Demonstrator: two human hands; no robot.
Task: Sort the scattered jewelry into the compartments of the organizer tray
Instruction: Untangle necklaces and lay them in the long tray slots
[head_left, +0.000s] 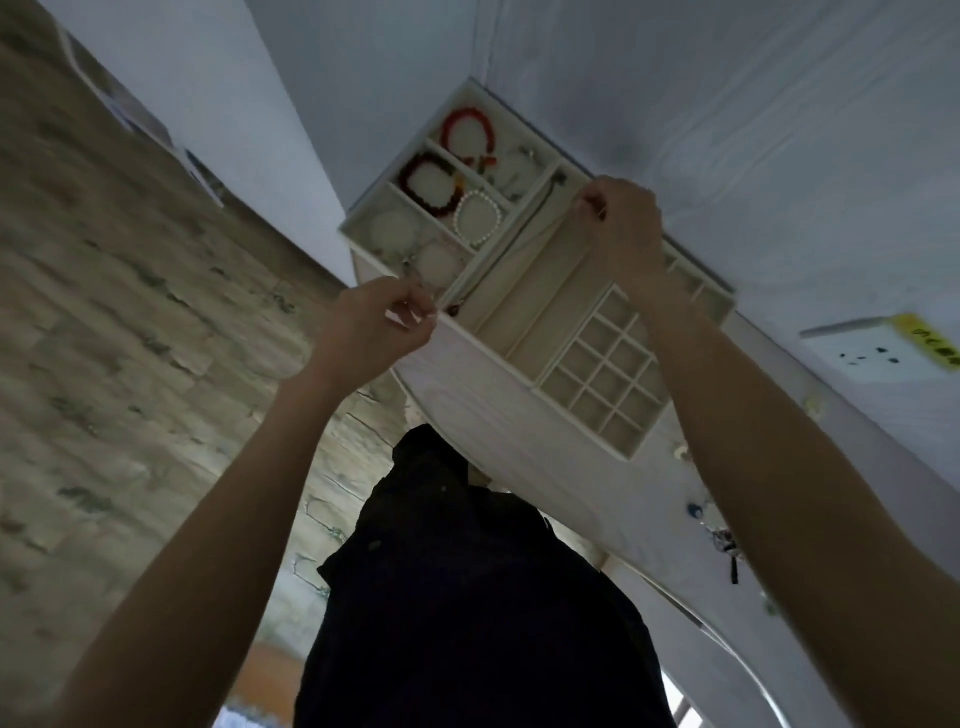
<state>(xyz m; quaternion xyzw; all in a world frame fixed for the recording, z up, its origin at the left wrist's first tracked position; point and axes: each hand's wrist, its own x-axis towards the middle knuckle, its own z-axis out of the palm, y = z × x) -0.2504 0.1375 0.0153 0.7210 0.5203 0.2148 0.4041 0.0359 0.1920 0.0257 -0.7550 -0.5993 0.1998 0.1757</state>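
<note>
The cream organizer tray (498, 338) lies on a white table. Its far compartments hold a red bead bracelet (467, 136), a dark red bracelet (430, 183), a white pearl bracelet (479, 218) and pale pieces. A thin necklace chain (511, 248) stretches along a long narrow compartment. My left hand (376, 325) pinches its near end at the tray's edge. My right hand (621, 223) pinches the far end above the tray. A grid of small square cells (605, 371) sits at the near right.
Loose small jewelry (719, 535) lies scattered on the table (467, 389) under my right forearm. A white box with a yellow label (883, 340) sits at the far right. My dark clothing (467, 597) fills the lower middle, with a stone-patterned floor at left.
</note>
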